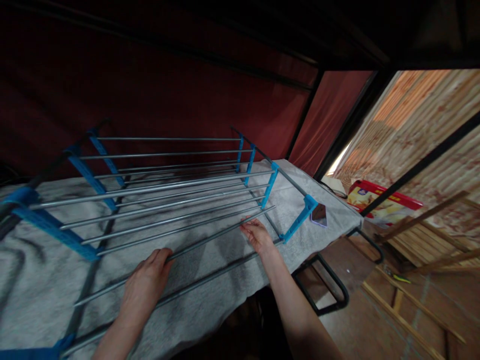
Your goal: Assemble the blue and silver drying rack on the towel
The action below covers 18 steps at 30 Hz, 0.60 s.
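A rack of thin grey metal rods (168,192) set in blue plastic side brackets (90,175) lies on a grey cloth-covered surface (210,280). My left hand (144,285) is curled over a loose rod (195,245) near its lower end. My right hand (257,234) pinches the same rod near its upper end, close to a blue bracket (300,217). That rod is not seated in the brackets.
A phone (319,215) lies on the cloth beside the right blue bracket. A dark red curtain (150,85) hangs behind. To the right are a black metal frame (330,285), a red and yellow box (378,202), wooden slats (423,240) and a bamboo wall.
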### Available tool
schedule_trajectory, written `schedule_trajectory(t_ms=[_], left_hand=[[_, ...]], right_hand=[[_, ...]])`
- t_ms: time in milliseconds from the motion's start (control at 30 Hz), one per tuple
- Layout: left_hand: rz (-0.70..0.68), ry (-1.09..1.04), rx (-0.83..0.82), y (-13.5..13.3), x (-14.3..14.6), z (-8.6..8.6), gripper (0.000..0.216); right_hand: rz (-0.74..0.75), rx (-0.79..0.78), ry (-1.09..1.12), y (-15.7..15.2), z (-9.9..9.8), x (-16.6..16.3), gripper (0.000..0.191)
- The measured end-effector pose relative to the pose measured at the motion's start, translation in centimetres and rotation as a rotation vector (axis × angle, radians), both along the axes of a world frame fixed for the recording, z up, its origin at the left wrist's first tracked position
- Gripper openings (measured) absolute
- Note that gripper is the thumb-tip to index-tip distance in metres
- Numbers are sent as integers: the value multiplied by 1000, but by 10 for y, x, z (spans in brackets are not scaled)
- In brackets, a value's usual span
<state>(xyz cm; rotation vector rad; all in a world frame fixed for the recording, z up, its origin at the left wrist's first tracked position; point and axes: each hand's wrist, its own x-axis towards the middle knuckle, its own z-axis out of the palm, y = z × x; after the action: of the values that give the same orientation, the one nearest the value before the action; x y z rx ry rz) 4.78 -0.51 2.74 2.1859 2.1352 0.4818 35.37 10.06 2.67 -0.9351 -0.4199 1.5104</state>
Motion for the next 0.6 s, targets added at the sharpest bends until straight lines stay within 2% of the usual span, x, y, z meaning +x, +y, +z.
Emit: schedule_trajectory(t_ms=[200,333,600], left_hand=[[-22,-15,-6,-5,1,2,30],[-30,71,5,-10,1,5,38],[-72,77,63,-11,-4,-3,42]], right_hand=[[-14,-8,1,-3,-2,-1,27],[-37,-12,28,-6,-3,-3,25],[-22,-27,47,-11,-1,-2,17]])
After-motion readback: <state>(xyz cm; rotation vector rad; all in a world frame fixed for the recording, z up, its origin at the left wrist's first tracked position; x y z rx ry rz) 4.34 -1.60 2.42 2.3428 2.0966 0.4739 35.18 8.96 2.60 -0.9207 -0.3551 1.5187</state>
